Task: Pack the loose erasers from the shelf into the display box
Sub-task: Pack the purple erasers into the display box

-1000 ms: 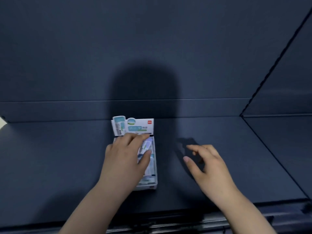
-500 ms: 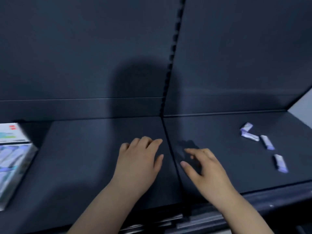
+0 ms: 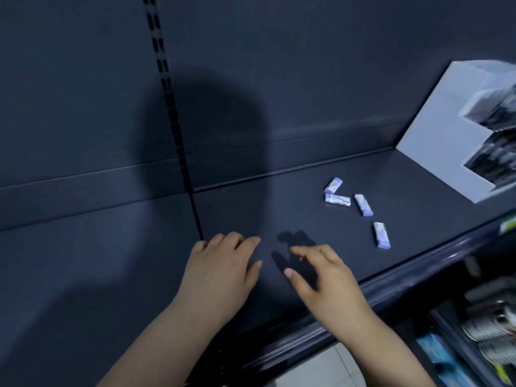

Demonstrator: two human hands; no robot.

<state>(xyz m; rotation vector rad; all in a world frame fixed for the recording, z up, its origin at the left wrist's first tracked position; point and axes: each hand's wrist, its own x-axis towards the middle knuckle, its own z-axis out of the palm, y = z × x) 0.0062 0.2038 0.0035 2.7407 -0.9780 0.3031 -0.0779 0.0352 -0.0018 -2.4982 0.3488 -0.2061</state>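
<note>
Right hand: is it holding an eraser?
No, the right hand is empty, fingers spread, apart from the four erasers lying on the shelf.

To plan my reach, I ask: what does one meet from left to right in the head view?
In order: slotted upright → left hand → right hand → nearest eraser → white stand.

The shelf is showing a plain dark navy, and the back panel is matching it, with a black slotted strip running down it. In the right half of the shelf, four erasers are showing lilac ends under white sleeves with greyish print. At the back right corner, a cardboard stand is looking pale grey-white, with blurred black-and-white patches.
</note>
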